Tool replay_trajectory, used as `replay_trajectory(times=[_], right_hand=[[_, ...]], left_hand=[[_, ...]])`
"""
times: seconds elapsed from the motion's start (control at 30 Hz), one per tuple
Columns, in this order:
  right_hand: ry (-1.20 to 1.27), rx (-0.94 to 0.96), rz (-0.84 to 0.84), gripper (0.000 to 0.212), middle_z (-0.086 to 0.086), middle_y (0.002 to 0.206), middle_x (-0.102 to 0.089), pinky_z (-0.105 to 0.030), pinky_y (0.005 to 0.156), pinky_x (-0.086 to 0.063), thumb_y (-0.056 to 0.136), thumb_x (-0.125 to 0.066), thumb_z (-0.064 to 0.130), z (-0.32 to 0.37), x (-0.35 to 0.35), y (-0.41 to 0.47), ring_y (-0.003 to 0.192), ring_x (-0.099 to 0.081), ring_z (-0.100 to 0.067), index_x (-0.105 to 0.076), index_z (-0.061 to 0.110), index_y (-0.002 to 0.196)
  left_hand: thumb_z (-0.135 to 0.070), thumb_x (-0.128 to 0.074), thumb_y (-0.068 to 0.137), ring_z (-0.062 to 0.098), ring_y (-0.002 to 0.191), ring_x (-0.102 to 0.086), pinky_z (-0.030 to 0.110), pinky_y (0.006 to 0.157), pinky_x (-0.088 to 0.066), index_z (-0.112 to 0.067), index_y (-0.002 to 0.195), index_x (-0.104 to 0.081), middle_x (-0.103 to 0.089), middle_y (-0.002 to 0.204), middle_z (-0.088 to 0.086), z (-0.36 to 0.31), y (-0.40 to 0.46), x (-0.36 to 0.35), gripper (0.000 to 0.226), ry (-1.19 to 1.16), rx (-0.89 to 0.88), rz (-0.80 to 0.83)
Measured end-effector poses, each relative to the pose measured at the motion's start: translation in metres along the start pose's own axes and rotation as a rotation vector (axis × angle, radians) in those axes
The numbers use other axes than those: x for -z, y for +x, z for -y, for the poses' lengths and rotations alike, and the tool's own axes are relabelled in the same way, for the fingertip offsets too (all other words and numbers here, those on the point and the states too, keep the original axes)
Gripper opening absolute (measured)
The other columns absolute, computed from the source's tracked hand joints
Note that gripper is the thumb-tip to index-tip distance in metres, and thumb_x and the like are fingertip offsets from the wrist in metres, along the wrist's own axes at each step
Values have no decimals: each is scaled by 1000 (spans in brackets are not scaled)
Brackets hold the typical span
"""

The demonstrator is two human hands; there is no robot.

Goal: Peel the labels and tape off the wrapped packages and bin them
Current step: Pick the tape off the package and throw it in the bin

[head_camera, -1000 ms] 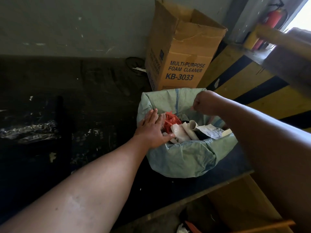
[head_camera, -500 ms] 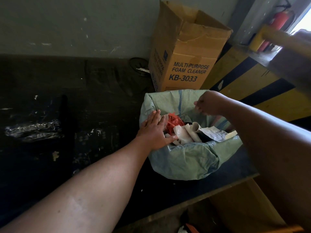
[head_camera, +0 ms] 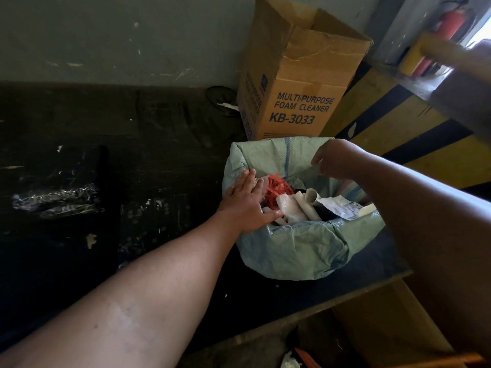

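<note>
A green woven sack (head_camera: 292,251) serves as the bin and stands on the dark bench. Inside it lie red plastic strips (head_camera: 277,188), curled white tape pieces (head_camera: 292,208) and a white printed label (head_camera: 340,207). My left hand (head_camera: 244,205) lies flat on the sack's left rim, fingers spread, holding nothing. My right hand (head_camera: 334,160) hovers over the sack's far inner wall, fingers loosely curled downward with nothing visible in them. Black wrapped packages (head_camera: 148,221) lie on the bench to the left, one with shiny crumpled film (head_camera: 55,200).
An open cardboard box (head_camera: 300,83) marked "foam cleaner" stands right behind the sack against the wall. A yellow and black striped barrier (head_camera: 398,123) runs along the right, with a red fire extinguisher (head_camera: 449,19) beyond. The bench's front edge (head_camera: 318,309) passes just below the sack.
My right hand went from a closed fist to loosened fingers above the sack. My left hand stayed on the rim. The camera shifted slightly.
</note>
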State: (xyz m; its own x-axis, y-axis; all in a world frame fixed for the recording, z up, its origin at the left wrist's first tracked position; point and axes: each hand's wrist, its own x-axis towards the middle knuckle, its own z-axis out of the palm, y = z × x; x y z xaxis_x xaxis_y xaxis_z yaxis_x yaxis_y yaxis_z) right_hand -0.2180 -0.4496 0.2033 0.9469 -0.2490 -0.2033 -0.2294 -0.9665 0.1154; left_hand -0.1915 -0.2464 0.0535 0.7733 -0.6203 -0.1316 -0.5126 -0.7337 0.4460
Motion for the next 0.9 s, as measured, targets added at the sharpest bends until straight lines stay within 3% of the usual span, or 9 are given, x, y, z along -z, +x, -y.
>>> replay_trajectory(times=[0.13, 0.33, 0.47, 0.5, 0.57, 0.67, 0.77, 0.83, 0.9], right_hand=[[67, -83, 60, 18, -6, 87, -69, -31, 69, -53, 85, -63, 16, -1, 3, 4, 87, -68, -25, -74, 13, 99], [97, -25, 49, 34, -8, 113, -68, -33, 86, -52, 88, -57, 7, -4, -1, 3, 106, -64, -27, -69, 18, 118], [209, -80, 36, 22, -4, 86, -74, -32, 73, -59, 87, -63, 10, -3, 0, 1, 80, -72, -20, -73, 12, 106], [205, -83, 22, 17, -4, 82, -75, -34, 74, -59, 88, -64, 15, -2, 0, 1, 77, -73, -19, -74, 9, 101], [122, -50, -1, 29, -5, 81, -75, -36, 80, -58, 92, -64, 32, 1, 0, 0, 78, -72, -19, -76, 6, 93], [-33, 2, -26, 44, -7, 97, -74, -34, 86, -54, 96, -53, 46, 4, 1, 0, 91, -68, -21, -74, 8, 105], [-65, 54, 33, 48, -9, 135, -59, -32, 99, -41, 96, -58, 34, 3, 0, 2, 122, -54, -25, -53, 17, 140], [-54, 41, 48, 57, -8, 144, -50, -33, 105, -37, 92, -64, 32, 4, 0, 0, 131, -46, -25, -47, 18, 144], [-101, 47, 33, 52, -5, 144, -51, -32, 106, -37, 90, -67, 29, 2, 0, 2, 132, -46, -22, -54, 19, 139]], left_hand=[[-79, -46, 87, 15, 149, 32, 44, 122, 8, -21, 163, 6, 31, 165, -2, -1, 1, 1, 108, 3, 19, 9], [-78, -48, 87, 16, 150, 30, 45, 122, 7, -19, 163, 3, 28, 167, 0, -1, 0, 1, 109, -12, 4, -3], [-78, -48, 88, 14, 150, 31, 44, 122, 7, -20, 163, 3, 28, 166, -1, -1, -2, 2, 108, -26, 8, 3], [-78, -47, 87, 13, 149, 31, 44, 122, 7, -20, 163, 4, 29, 166, -2, -1, -1, 3, 108, -21, 14, 6], [-80, -47, 86, 14, 149, 32, 45, 123, 6, -21, 163, 4, 30, 166, -2, -1, 0, 2, 109, -8, 21, 9], [-81, -45, 86, 15, 150, 31, 46, 123, 6, -20, 163, 4, 29, 166, -1, -1, 1, 2, 110, 0, 14, 8], [-80, -46, 86, 16, 151, 29, 46, 122, 5, -19, 163, 2, 26, 167, 0, 0, 1, 1, 109, 0, 4, -7], [-80, -46, 86, 16, 151, 29, 45, 122, 6, -19, 163, 1, 26, 167, 1, 0, 1, 1, 109, 0, 2, -14], [-80, -46, 87, 16, 151, 29, 45, 122, 6, -18, 163, 2, 26, 167, 1, -1, 0, 1, 109, -4, -3, -8]])
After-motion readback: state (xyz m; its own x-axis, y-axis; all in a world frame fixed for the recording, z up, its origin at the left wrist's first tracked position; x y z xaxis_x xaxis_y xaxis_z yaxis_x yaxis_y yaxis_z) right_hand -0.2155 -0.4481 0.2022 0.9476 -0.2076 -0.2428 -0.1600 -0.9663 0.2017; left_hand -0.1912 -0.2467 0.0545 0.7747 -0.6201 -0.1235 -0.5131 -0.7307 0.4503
